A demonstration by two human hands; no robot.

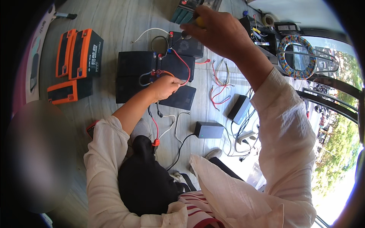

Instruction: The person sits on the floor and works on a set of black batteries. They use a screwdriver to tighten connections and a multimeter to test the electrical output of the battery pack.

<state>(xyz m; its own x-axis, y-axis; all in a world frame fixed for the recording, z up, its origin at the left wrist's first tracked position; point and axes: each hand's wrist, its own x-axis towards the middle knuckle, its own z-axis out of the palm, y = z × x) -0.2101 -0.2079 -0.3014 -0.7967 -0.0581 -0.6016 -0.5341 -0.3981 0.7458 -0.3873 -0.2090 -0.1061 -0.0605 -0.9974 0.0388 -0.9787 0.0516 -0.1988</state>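
Note:
Several black block batteries point(133, 62) lie side by side on the floor ahead of me, joined at their terminals by short cables. My left hand point(165, 89) is closed over the near batteries, pinching a red cable point(187, 68) that arcs up to the far battery point(192, 47). Above that far battery, my right hand point(220, 32) is wrapped round a yellow-handled tool point(200, 21), which looks like a screwdriver. Its tip is hard to make out near the terminals. A white cable point(152, 29) curves away from the far battery's terminal.
Orange-and-black batteries point(81, 53) stand at the left. Loose red and white leads point(220, 83) lie right of the black batteries. Two black power adapters, one upper point(238, 109) and one lower point(209, 131), trail cords near my feet. A multicoloured ring point(281, 57) is at the right.

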